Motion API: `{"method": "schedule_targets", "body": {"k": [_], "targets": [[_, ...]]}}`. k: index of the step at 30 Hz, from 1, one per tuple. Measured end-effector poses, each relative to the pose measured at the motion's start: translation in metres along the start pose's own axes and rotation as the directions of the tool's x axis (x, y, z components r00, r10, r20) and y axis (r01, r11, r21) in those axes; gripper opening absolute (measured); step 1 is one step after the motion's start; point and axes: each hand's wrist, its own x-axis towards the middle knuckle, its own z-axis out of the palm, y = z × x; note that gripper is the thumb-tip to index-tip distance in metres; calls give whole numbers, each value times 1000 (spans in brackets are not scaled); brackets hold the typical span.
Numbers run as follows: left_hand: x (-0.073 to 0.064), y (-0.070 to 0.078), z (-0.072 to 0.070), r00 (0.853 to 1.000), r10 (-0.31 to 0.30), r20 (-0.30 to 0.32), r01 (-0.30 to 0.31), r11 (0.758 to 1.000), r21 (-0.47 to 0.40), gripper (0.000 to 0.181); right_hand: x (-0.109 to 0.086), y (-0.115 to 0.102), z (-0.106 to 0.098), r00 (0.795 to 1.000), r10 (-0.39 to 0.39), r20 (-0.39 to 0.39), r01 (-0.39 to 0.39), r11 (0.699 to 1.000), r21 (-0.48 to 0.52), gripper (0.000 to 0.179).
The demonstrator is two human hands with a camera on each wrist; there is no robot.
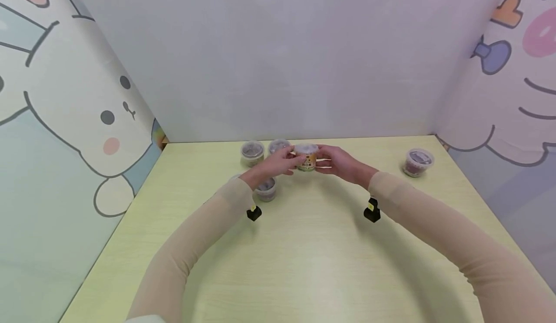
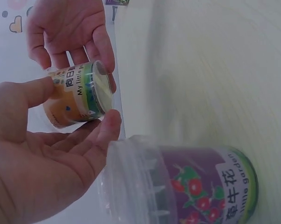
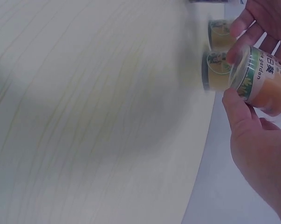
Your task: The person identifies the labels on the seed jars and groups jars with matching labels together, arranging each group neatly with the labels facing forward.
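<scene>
An orange-labelled lidded plastic cup (image 1: 307, 161) is held between both hands above the far part of the table. My left hand (image 1: 276, 163) grips its left side, with the thumb (image 2: 40, 91) on the label and the fingers beneath. From the other side, my right hand (image 1: 340, 162) holds the cup with its fingers round it. In the right wrist view, a right fingertip (image 3: 233, 99) touches near the cup's green base. Close to my left wrist stands a purple-labelled cup (image 2: 196, 186) with red flowers printed on it; the head view shows it partly covered by the arm.
Two lidded cups, one (image 1: 252, 154) left of the other (image 1: 278, 144), stand near the table's back edge. Another cup (image 1: 266, 191) is beside the left wrist. A purple cup (image 1: 418, 162) stands at the far right. A wall (image 1: 295, 72) rises behind the table (image 1: 295, 265).
</scene>
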Motion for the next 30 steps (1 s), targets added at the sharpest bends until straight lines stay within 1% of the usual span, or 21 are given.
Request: {"method": "schedule_targets", "body": {"k": [3,6,11,16,18,20,23,26,28,30], "targets": [[1,3,-2,1000,7,-6,-7,998,63,49,1,2,0,1000,2,5,-2,1000,15,54],[1,6,-5,1000,14,-17,-12,992,126,45,1,4,0,1000,11,14,-10,1000,-3,60],[1,5,-8,1000,6,-24,-2,984,179,40,1,6,1,1000,16,21,-14,996,-89,74],[2,7,-12,999,34,-33,-25,973,231,30,2,7,0,1000,5,13,-2,986,-169,76],[2,10,-15,999,34,-29,-26,966,256,27,2,6,1,1000,1,8,1,982,-189,75],[2,13,-18,999,28,-29,-19,956,293,28,3,5,2,1000,-5,4,5,980,-201,75],[5,16,-22,999,20,-43,-4,936,353,39,6,4,5,1000,-16,-11,14,978,-206,75],[9,17,-26,997,34,-75,1,908,420,51,9,3,7,999,-32,-36,24,978,-208,74],[11,18,-27,995,45,-93,3,884,467,57,11,2,8,998,-41,-56,28,978,-206,72],[13,19,-27,995,46,-93,4,877,481,59,14,3,9,997,-46,-66,32,981,-192,70]]}}
